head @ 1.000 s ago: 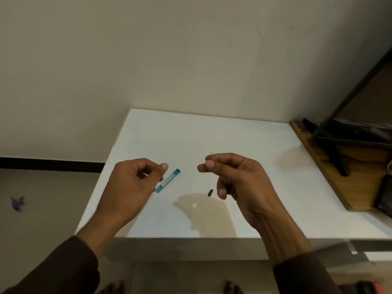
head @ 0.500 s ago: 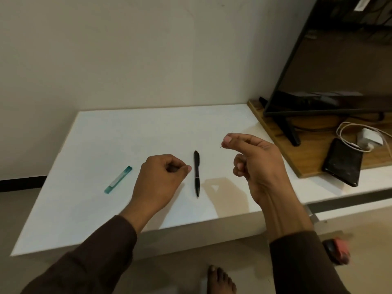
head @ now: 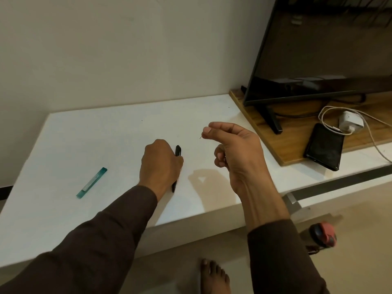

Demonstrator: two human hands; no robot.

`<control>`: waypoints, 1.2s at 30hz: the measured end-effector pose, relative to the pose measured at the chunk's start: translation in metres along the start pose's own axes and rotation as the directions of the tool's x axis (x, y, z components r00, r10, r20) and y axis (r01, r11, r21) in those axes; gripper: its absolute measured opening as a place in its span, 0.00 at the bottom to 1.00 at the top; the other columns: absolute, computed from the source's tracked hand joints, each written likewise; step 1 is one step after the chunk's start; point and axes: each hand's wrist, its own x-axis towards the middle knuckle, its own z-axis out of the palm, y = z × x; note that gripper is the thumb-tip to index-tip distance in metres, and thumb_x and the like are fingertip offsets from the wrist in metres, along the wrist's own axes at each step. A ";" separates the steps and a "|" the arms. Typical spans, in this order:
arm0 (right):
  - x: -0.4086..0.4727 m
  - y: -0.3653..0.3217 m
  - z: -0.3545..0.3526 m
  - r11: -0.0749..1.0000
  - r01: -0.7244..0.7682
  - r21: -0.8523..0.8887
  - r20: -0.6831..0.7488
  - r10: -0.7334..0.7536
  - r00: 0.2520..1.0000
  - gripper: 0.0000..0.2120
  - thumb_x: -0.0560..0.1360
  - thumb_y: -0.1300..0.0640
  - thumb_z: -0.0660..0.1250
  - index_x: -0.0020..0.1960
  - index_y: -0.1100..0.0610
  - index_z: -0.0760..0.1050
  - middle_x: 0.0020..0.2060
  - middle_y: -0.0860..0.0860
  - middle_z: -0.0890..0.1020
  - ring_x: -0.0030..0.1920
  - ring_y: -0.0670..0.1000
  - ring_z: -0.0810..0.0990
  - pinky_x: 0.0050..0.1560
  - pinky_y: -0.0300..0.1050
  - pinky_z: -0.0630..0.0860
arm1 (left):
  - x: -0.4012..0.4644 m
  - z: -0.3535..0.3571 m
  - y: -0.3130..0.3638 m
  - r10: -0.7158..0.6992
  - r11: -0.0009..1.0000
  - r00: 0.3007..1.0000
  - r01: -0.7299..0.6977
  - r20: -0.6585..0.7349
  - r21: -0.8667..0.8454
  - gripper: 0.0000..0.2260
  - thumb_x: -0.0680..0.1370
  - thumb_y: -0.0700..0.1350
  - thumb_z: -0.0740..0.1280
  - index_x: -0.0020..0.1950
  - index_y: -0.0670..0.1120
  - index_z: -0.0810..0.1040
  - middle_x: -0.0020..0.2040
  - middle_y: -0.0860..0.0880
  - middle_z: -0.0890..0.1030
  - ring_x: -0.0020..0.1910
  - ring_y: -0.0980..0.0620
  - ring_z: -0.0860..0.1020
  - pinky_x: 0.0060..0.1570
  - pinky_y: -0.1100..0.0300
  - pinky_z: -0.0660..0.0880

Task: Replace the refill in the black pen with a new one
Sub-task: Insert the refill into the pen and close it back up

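The black pen (head: pixel 177 150) lies on the white table (head: pixel 106 134), mostly hidden under my left hand (head: pixel 161 164). That hand's fingers curl down around the barrel; only the pen's far end and near tip show. My right hand (head: pixel 235 149) is raised above the table to the right of the pen. Its thumb and forefinger pinch a very thin refill (head: pixel 200 137), with just a short dark tip sticking out to the left. A teal refill case (head: pixel 91 183) lies flat on the table, well left of the pen.
A wooden board (head: pixel 297 132) at the right carries a TV (head: pixel 328 49) on its stand, a black phone (head: pixel 324 146) and a white charger (head: pixel 350 123) with cable. My bare foot (head: pixel 214 274) and a red-black object (head: pixel 323 233) are on the floor.
My left hand has dropped from beside the pen onto it and closed around the barrel. My right hand keeps pinching the thin refill at about the same height.
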 end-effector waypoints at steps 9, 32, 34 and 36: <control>-0.006 -0.004 0.014 0.998 0.065 -0.014 0.027 -0.064 0.998 0.11 0.72 0.60 0.78 0.53 0.54 0.82 0.40 0.52 0.89 0.23 0.46 0.69 0.26 0.41 0.70 | -0.026 -0.053 -0.005 0.077 0.972 0.997 -0.074 0.005 -0.223 0.06 0.74 0.48 0.76 0.39 0.48 0.84 0.34 0.52 0.85 0.31 0.56 0.81 0.30 0.64 0.73; -0.048 -0.008 0.116 0.911 0.405 0.078 0.200 -0.413 0.889 0.05 0.72 0.60 0.76 0.47 0.55 0.84 0.43 0.59 0.87 0.26 0.51 0.70 0.29 0.45 0.71 | -0.058 -0.189 -0.094 0.210 0.792 0.972 -0.232 -0.105 -0.564 0.09 0.67 0.55 0.77 0.44 0.53 0.88 0.38 0.50 0.86 0.35 0.53 0.83 0.37 0.50 0.86; -0.050 -0.007 0.119 0.907 0.417 0.063 0.203 -0.421 0.884 0.05 0.71 0.60 0.76 0.46 0.55 0.84 0.42 0.61 0.87 0.27 0.53 0.71 0.30 0.47 0.72 | -0.058 -0.189 -0.096 0.196 0.788 0.976 -0.212 -0.091 -0.578 0.09 0.66 0.55 0.77 0.43 0.53 0.88 0.38 0.49 0.87 0.33 0.51 0.83 0.37 0.52 0.85; -0.051 -0.007 0.121 0.899 0.433 0.059 0.208 -0.436 0.876 0.05 0.71 0.60 0.76 0.46 0.56 0.84 0.42 0.62 0.86 0.28 0.54 0.74 0.30 0.47 0.73 | -0.057 -0.188 -0.097 0.187 0.789 0.979 -0.200 -0.083 -0.582 0.09 0.65 0.54 0.77 0.42 0.53 0.88 0.38 0.48 0.87 0.34 0.48 0.83 0.37 0.53 0.85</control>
